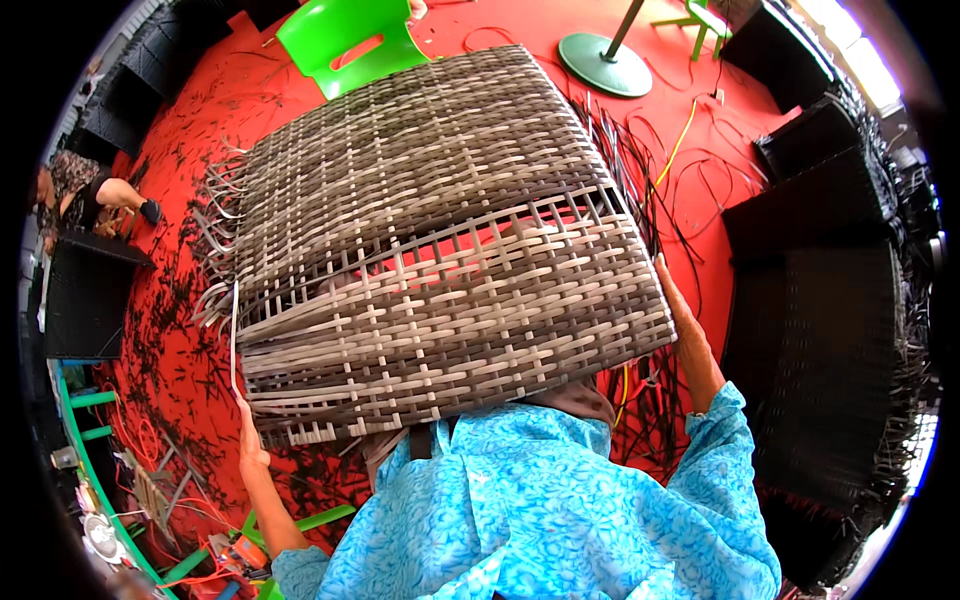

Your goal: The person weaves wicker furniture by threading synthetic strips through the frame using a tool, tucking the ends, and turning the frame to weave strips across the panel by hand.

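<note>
Across my lap lies a large grey-brown woven wicker panel (pixel 470 330), made of flat plastic strands. A gap across its middle is crossed only by strands running one way, and red floor shows through. Loose strand ends (pixel 215 250) curl out along its left edge. My left hand (pixel 252 435) is closed at the near left corner, where a pale strand (pixel 235 335) runs up from the fingers along the edge. On the right side, my right hand (pixel 692 335) grips the panel's edge, its fingers partly hidden behind it.
A green plastic chair (pixel 355 45) touches the far side. Beyond stands a round green base (pixel 605 65) with a pole. Black woven pieces (pixel 810 350) line the right. Strand scraps litter the red floor (pixel 180 270). At left, another person's leg (pixel 120 195) shows.
</note>
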A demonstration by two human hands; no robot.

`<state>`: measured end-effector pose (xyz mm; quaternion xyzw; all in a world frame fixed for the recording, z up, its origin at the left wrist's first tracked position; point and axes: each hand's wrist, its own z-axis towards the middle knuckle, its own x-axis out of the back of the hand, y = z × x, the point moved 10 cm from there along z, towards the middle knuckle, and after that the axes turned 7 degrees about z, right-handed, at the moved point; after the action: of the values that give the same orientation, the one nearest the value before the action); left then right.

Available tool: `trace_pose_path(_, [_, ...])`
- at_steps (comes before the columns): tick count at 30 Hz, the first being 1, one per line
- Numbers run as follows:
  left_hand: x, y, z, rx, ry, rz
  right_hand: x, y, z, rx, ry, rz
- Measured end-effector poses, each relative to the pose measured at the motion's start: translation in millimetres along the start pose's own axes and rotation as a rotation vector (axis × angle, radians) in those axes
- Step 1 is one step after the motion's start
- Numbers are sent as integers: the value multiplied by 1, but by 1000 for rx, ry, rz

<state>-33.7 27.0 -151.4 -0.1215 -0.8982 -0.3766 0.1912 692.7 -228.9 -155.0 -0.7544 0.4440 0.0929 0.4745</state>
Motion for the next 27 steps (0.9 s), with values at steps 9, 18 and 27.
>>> trace_pose_path(9, [2, -15, -16, -418, -20, 89, -8, 12, -24, 175, -189, 40])
trace_pose_path(18, [5, -15, -24, -466, -62, 90, 14, 17, -26, 260, -172, -159])
trace_pose_path(27, [-7, -14, -26, -281, 58, 135, 0, 3, -26, 133, -154, -8])
